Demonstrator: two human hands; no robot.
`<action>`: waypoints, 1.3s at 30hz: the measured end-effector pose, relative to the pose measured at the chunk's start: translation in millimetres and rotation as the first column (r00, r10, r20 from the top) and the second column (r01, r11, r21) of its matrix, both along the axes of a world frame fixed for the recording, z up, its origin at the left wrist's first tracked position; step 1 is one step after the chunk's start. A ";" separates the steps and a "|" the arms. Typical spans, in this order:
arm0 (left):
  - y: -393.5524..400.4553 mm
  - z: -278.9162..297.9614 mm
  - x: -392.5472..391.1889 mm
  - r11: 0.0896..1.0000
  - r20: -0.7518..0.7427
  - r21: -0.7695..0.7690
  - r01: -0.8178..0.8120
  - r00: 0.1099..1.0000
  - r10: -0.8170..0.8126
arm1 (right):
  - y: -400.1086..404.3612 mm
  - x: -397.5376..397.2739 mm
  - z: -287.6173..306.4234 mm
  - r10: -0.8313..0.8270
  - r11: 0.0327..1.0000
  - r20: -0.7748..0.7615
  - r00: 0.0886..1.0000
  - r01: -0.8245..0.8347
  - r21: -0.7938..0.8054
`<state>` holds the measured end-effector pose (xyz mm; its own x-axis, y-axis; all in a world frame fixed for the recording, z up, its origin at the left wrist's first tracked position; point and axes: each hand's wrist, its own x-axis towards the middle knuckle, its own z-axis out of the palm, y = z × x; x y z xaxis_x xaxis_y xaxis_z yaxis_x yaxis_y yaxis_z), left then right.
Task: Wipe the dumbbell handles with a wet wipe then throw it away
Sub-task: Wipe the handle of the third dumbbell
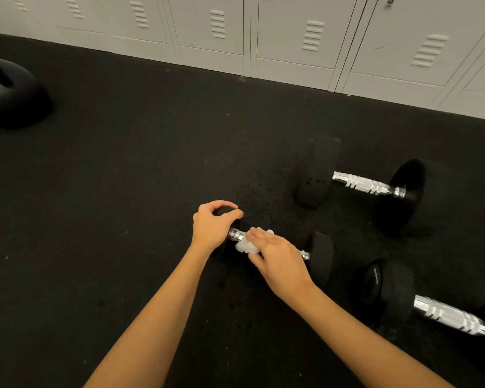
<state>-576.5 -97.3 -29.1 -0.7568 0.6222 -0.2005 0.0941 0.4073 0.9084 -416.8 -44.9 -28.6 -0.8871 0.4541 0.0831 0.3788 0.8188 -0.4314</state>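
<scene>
1. Right now the wiping step is in hand, on the small dumbbell [277, 249] lying on the black rubber floor [123, 177]; I take this dumbbell as the landmark for everything else.

2. At its left end, the left hand [212, 225] is cupped over the dark weight head, fingers curled round it, apparently to steady the dumbbell against rolling.

3. Over its chrome handle [235, 235], the right hand [277, 260] presses the white wet wipe [245, 246] against the bar. The fingers lie fairly flat over the wipe, so this is a pinning, pressing hold and not a tight fist. A short bright stretch of bar shows between the two hands, and another sliver shows at the right head [321, 254].

4. Two larger dumbbells wait untouched by either hand: one [368, 184] beyond and to the right of the small dumbbell, and one [445, 316] to its right and nearer the person, partly cut off by the frame edge.

5. Far beyond the small dumbbell runs a row of pale lockers [291, 46]; well to its left sits a dark rounded object [11, 102], too dim to identify. No bin is in view.

6. My judgement: the task is early. The next move calls for running the wipe along the full handle, probably turning the bar to reach its underside, while the left hand keeps it from rolling. Then the wipe must go to the other two handles, and finally to a bin, which will have to be found outside this view.
</scene>
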 end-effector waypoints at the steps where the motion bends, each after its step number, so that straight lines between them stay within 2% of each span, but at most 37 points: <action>1: -0.3 -0.1 0.0 1.000 0.000 0.003 0.005 1.000 -0.005 | 0.9 -3.7 3.6 -0.009 1.000 0.006 1.000 0.009 -0.026; 3: -0.8 -0.6 -0.1 1.000 -0.005 0.002 0.010 1.000 -0.010 | -0.2 -10.8 8.5 0.004 0.998 0.010 1.000 -0.003 -0.063; 7: -0.4 -1.8 -1.6 1.000 -0.004 -0.007 0.006 1.000 -0.006 | -2.3 -8.5 2.6 0.096 0.995 0.065 0.993 -0.097 0.017; 10: 0.6 -1.4 -1.4 1.000 0.001 -0.014 0.000 1.000 0.000 | -0.8 2.6 -4.1 0.167 0.986 0.081 0.983 -0.168 0.007; 18: 1.5 -0.7 -1.0 1.000 -0.004 -0.018 0.005 1.000 -0.005 | 4.0 -11.2 9.2 -0.027 0.994 0.059 0.998 0.033 -0.104; 26: 0.4 -1.2 -0.5 1.000 0.013 -0.015 0.003 1.000 -0.003 | 0.1 0.6 10.1 0.158 0.987 0.125 0.979 -0.152 -0.059; 32: 1.9 0.9 -0.3 1.000 0.021 -0.019 0.004 1.000 -0.004 | 14.1 -6.2 21.6 -0.033 0.983 0.144 0.989 0.057 -0.172; 36: 1.6 1.5 0.2 1.000 0.006 -0.011 0.000 1.000 0.000 | 20.0 -32.6 17.3 -0.070 0.971 0.217 0.974 0.117 -0.211; 39: 0.3 1.8 1.2 1.000 0.000 -0.008 -0.002 1.000 0.002 | 27.6 -46.1 19.2 -0.053 0.934 0.300 0.952 0.153 -0.322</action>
